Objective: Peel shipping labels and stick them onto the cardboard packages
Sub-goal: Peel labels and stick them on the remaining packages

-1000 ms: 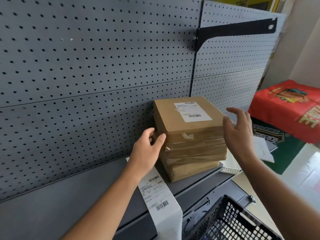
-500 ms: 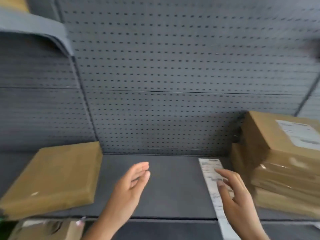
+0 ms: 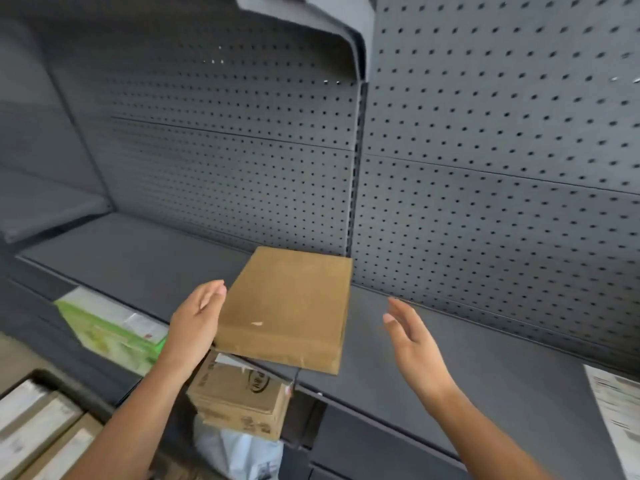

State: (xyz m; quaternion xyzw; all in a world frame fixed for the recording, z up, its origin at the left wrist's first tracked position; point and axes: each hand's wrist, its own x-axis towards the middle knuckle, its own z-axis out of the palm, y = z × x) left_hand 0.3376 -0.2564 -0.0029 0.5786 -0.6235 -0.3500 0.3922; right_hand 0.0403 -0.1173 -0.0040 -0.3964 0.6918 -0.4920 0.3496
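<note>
A flat brown cardboard package point(image 3: 287, 306) with no label on top lies on the grey metal shelf point(image 3: 450, 368), its near edge overhanging the shelf front. My left hand point(image 3: 197, 320) is beside its left edge, fingers relaxed, close to or touching the side; I cannot tell which. My right hand point(image 3: 412, 341) hovers to the right of the package, fingers spread, apart from it and holding nothing. A strip of white shipping labels point(image 3: 616, 414) hangs over the shelf front at the far right.
A grey pegboard wall point(image 3: 485, 168) backs the shelf. Below the shelf front stand a printed cardboard carton point(image 3: 239, 400), a white plastic bag point(image 3: 239, 452) and a green box point(image 3: 110, 334). Several boxes point(image 3: 38, 431) lie at the bottom left.
The view has swung left, away from the stack of labelled packages. Both hands left that stack and the label strip and now flank the single unlabelled package.
</note>
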